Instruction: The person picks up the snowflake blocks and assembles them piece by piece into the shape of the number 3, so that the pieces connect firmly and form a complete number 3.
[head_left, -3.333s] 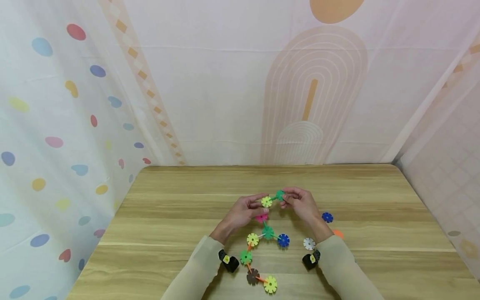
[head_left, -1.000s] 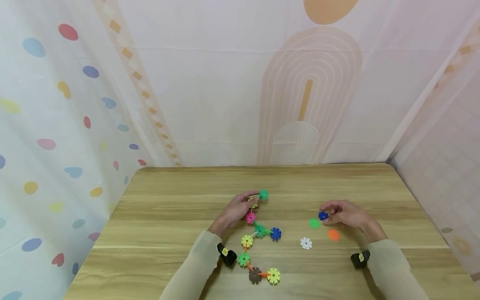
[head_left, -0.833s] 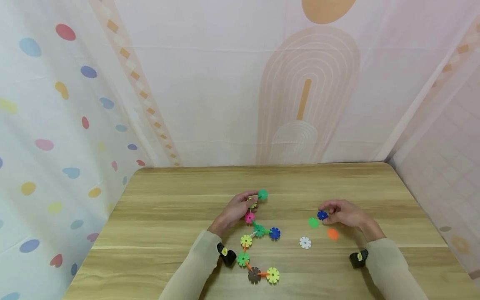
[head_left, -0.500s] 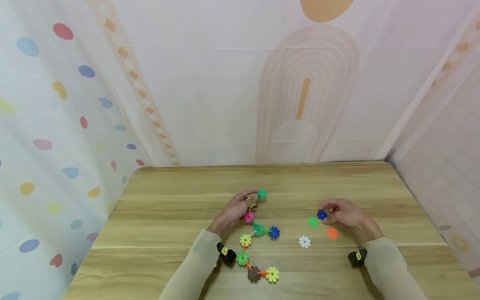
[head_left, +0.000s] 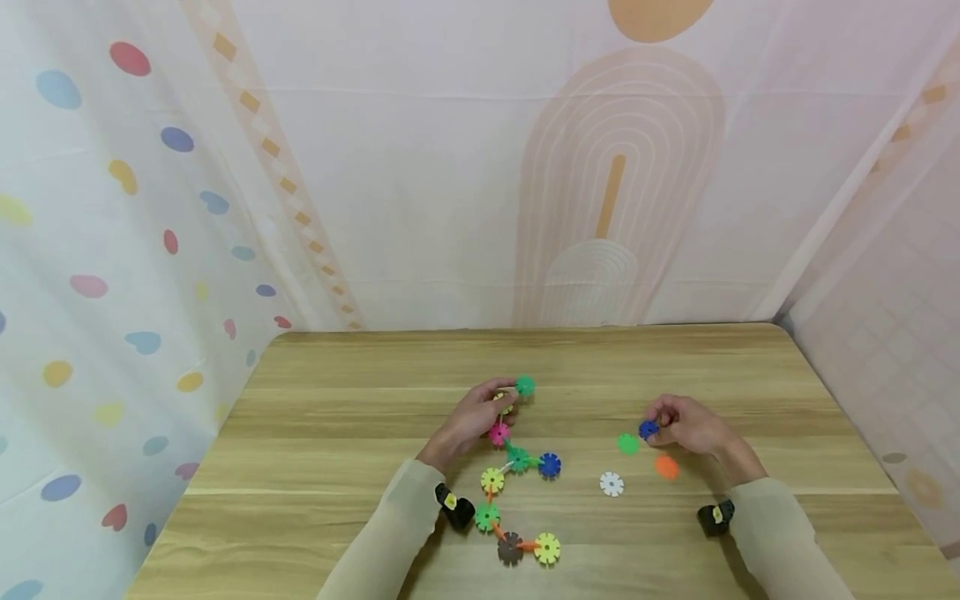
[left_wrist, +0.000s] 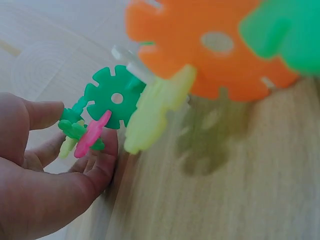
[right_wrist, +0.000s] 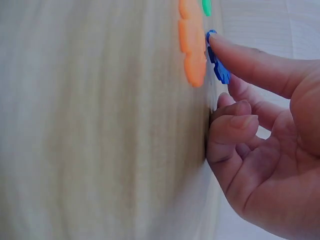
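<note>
Chain of notched plastic flower discs (head_left: 517, 475) — partly joined, pinched in my left hand (head_left: 472, 421); right hand (head_left: 686, 425) pinches loose blue disc (head_left: 648, 430) — three more unattached.

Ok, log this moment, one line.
left hand: holds disc chain top | right hand: pinches blue disc | table: green, white, orange discs loose
</note>
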